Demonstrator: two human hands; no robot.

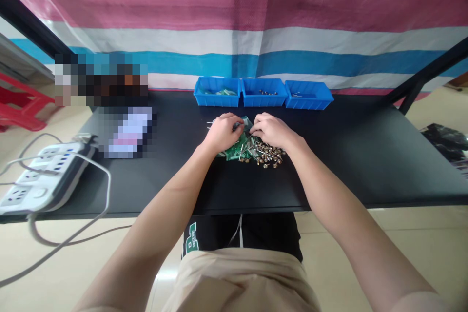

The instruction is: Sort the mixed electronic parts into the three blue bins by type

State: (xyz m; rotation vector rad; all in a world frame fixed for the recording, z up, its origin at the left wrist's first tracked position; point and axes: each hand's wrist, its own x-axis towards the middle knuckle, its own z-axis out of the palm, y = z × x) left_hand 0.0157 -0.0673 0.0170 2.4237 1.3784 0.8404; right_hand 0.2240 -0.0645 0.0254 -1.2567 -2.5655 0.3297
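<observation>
A mixed pile of small parts lies mid-table: green pieces on its left, brass-coloured screws on its right. My left hand is over the pile's upper left, fingers curled together around something dark I cannot make out. At the upper right of the pile, my right hand has its fingers bent and pressed together; what they hold, if anything, is hidden. Behind the hands stand three blue bins: the left bin holds green pieces, the middle bin a few screws, the right bin a few thin pins.
On the black table, a white power strip with grey cables sits at the far left. Blurred items, one phone-like, lie at the left. A striped sheet hangs behind. Black frame bars rise at both sides.
</observation>
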